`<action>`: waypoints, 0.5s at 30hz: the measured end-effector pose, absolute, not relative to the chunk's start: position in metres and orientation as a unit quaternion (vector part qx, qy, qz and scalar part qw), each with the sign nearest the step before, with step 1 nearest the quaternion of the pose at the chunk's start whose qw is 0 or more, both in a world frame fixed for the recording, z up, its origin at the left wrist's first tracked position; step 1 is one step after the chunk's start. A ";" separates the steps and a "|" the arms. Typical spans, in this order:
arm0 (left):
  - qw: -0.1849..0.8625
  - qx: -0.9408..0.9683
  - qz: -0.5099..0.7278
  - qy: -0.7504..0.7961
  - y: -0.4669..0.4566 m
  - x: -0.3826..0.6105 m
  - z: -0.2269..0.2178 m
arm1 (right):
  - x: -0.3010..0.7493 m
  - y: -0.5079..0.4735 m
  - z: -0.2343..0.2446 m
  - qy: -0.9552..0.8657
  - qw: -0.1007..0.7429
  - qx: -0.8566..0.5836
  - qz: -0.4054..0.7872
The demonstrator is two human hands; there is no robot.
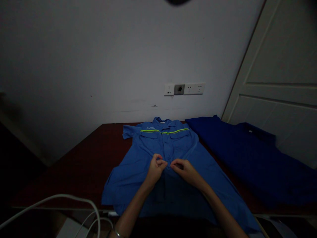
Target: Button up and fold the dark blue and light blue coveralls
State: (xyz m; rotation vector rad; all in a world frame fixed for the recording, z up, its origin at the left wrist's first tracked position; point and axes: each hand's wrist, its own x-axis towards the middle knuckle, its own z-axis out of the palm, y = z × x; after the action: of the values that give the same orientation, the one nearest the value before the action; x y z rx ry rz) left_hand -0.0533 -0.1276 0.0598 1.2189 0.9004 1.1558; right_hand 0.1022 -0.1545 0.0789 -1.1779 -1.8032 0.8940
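Note:
A blue short-sleeved work shirt [151,145] with yellow-green stripes and chest pockets lies spread front side up, its collar toward the wall. At the middle of its front opening, my left hand [158,164] is closed in a pinch on the placket. Close beside it on the right, my right hand [182,168] also pinches the edge of the cloth, thumb and forefinger together. Only a small gap separates the fingertips. Whether a button is between them is too small and dark to tell. The shirt's lower part hangs over the table's front edge.
The shirt rests on a dark red table [84,162] against a wall. A darker blue garment [237,155] lies to the right, near a white panelled door [279,66]. Wall sockets [194,88] sit above the table. A white cable [66,196] loops at the lower left.

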 end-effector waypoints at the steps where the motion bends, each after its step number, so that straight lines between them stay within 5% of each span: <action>1: 0.584 0.517 0.494 0.385 -0.128 -0.053 0.060 | 0.102 -0.155 0.079 -0.718 0.392 -0.464 0.339; 15: 0.627 0.452 0.486 0.408 -0.132 -0.055 0.069 | 0.100 -0.161 0.078 -0.809 0.375 -0.423 0.159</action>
State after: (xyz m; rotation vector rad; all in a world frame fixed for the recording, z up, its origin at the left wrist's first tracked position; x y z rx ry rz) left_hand -0.0548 -0.1316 0.0688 1.0359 0.9349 1.1144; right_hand 0.0998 -0.1610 0.0778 -1.0833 -2.0722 0.4072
